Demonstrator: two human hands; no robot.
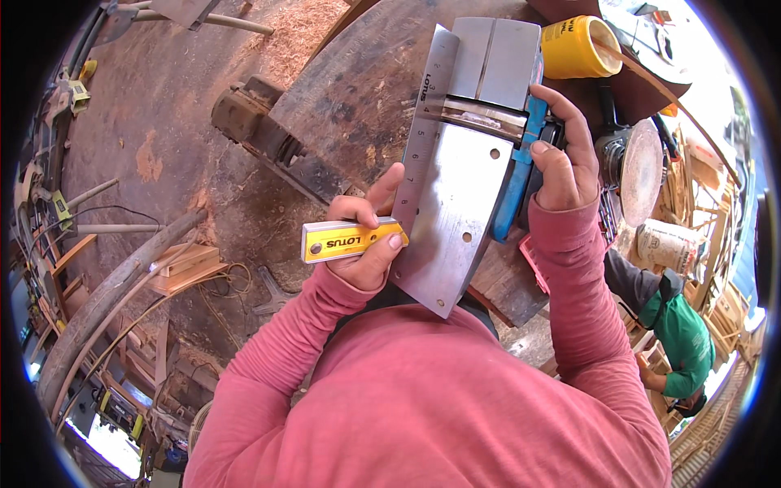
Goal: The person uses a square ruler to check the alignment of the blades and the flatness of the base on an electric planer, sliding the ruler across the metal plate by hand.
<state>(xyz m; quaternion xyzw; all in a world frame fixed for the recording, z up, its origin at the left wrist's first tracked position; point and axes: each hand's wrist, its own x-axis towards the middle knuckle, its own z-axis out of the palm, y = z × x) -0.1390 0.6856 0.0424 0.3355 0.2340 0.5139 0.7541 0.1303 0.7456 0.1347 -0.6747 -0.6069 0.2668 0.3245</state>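
An electric planer [455,191] with a blue body lies upside down on the workbench in front of me. Its grey metal sole faces up, and the cutter drum [484,120] crosses the gap between the two plates. My left hand [364,259] pinches the yellow handle of a try square [346,242] between thumb and fingers. The square's marked steel blade stretches along the left side of the sole, reaching past the drum to the far plate. On the planer's right side, my right hand [567,167] grips the body, with index finger and thumb near the drum's end.
A yellow tub [573,47] lies tipped at the bench's far right, near a tool with a round disc [640,172]. A rusty vise [256,114] sits left. Wood shavings [297,28] cover the floor beyond. Someone in green [682,346] bends at the right, below a white bucket [667,246].
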